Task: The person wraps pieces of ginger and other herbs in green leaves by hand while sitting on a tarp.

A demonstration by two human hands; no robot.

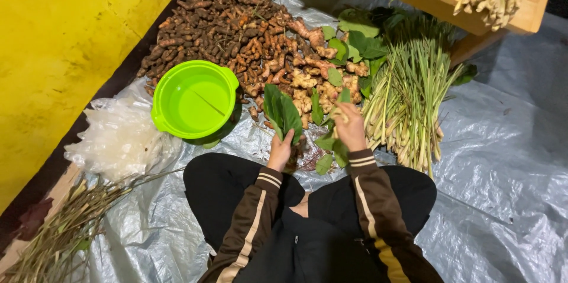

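Grey plastic sheeting (491, 159) is spread over the floor beside a yellow wall (65, 40), and a person in dark trousers and a brown striped jacket is seated on it. At the left hand (280, 151), the fingers are closed around the stems of a bunch of green leaves (282, 111), which is held upright just above the sheeting. At the right hand (350, 129), the fingers are curled over a pale stalk or root piece (339, 115); what exactly is gripped cannot be told. Loose green leaves (329, 150) are scattered between and below the hands. Just beyond the hands, a heap of pale ginger roots (307, 79) is seen, merging into a larger pile of darker brown roots (219, 23). A bundle of lemongrass stalks (408, 99) is laid to the right, and a bright green plastic basin (194, 99) is set to the left, near crumpled clear bags (118, 141). Dry twigs (65, 230) are piled at the lower left. A wooden bench (520, 11) bearing more stalks is placed at the top right.
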